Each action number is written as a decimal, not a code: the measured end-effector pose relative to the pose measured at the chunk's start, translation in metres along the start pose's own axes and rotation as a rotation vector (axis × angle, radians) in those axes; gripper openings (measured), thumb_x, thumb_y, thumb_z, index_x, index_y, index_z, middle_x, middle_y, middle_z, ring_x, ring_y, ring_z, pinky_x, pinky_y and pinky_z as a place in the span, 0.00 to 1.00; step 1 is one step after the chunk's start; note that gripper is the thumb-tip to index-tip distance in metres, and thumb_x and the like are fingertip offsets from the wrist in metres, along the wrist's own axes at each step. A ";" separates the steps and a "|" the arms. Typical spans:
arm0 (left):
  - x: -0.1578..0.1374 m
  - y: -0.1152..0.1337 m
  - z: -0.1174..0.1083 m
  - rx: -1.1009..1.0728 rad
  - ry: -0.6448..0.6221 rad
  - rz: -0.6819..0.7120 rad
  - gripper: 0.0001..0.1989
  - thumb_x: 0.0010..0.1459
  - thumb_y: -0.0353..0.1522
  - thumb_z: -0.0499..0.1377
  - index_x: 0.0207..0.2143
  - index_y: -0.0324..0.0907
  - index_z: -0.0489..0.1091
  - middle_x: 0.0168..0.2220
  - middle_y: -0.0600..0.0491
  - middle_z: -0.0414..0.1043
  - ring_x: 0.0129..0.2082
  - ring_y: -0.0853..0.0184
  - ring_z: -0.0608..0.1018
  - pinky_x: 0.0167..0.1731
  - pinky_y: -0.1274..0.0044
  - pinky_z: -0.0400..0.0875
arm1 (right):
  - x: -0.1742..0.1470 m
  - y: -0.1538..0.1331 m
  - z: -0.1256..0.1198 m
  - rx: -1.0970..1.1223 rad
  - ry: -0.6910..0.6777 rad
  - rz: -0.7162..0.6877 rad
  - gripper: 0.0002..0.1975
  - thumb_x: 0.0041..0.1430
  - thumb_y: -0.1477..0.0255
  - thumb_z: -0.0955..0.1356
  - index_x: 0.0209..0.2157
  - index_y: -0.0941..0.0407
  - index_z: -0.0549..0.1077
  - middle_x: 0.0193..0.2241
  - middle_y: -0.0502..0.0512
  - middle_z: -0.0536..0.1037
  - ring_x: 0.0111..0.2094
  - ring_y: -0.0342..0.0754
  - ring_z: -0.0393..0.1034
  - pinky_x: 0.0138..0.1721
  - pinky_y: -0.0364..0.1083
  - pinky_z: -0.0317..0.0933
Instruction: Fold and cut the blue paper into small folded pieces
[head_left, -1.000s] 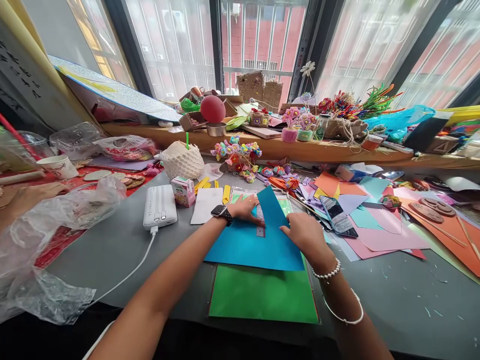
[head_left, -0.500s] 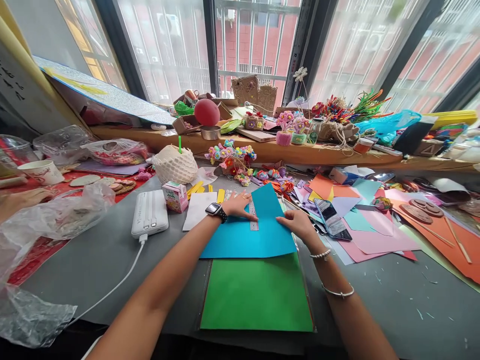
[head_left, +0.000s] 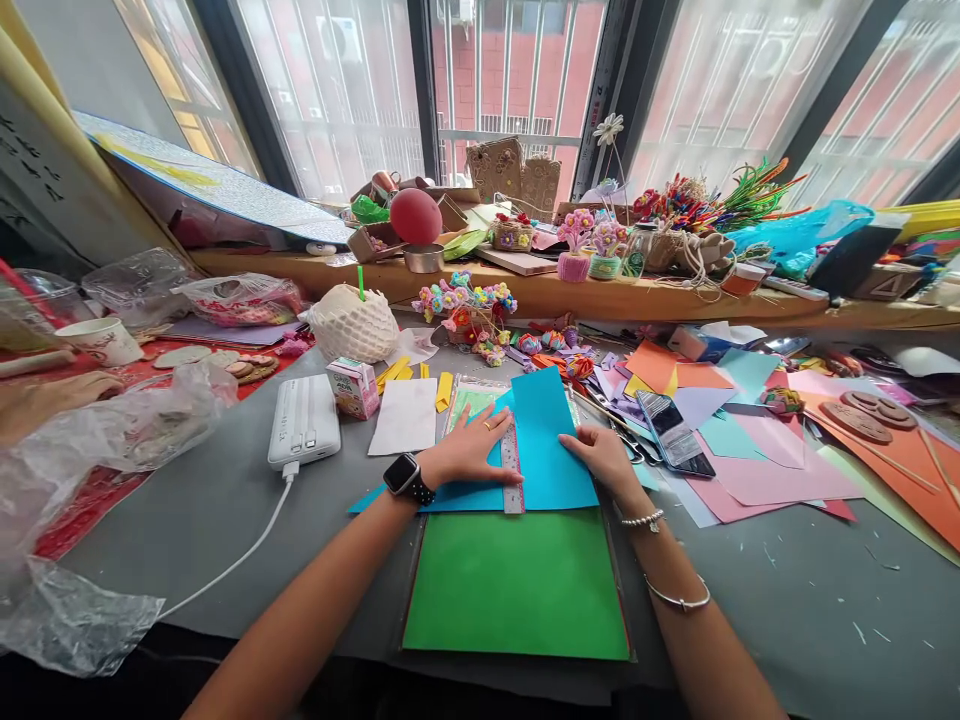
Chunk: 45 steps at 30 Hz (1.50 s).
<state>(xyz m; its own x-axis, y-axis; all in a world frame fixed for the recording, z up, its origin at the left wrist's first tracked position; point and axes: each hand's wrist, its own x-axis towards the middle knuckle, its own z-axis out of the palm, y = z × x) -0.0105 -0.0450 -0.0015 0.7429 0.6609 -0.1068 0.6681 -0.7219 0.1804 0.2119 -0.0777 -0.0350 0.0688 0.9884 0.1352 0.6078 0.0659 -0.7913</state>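
Note:
My left hand [head_left: 471, 447] lies spread over a strip ruler [head_left: 512, 470] and a sheet of blue paper [head_left: 551, 450], thumb on the ruler. The ruler runs up the sheet, its near end at the paper's near edge. My right hand [head_left: 600, 458] pinches the right edge of the blue paper between thumb and fingers. The part right of the ruler stands higher at its far end than the part on the left; whether they are still joined, I cannot tell. Under the blue paper is a pack of green paper [head_left: 517, 585] in a clear sleeve.
Scissors [head_left: 637, 445] and a phone [head_left: 675, 432] lie right of my right hand, near coloured paper sheets [head_left: 780, 462]. On the left are a white power bank [head_left: 304, 420] with cable, a drink carton [head_left: 352, 388] and another person's hand [head_left: 67, 400]. Crafts line the wooden ledge [head_left: 525, 295].
My left hand and the ruler have moved nearer to me. The blue paper's left part now reaches further left. My right hand still pinches the right edge.

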 end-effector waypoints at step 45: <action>-0.008 0.012 0.005 -0.016 -0.017 -0.009 0.46 0.46 0.58 0.39 0.59 0.39 0.36 0.61 0.48 0.33 0.60 0.57 0.38 0.54 0.59 0.29 | -0.003 -0.003 -0.001 0.205 -0.024 0.053 0.18 0.43 0.57 0.64 0.15 0.58 0.63 0.13 0.46 0.60 0.17 0.39 0.53 0.16 0.40 0.45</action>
<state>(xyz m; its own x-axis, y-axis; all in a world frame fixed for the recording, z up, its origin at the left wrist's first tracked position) -0.0085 -0.0602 -0.0030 0.7375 0.6636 -0.1251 0.6741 -0.7125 0.1945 0.2109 -0.0807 -0.0323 0.0757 0.9941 0.0780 0.4303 0.0380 -0.9019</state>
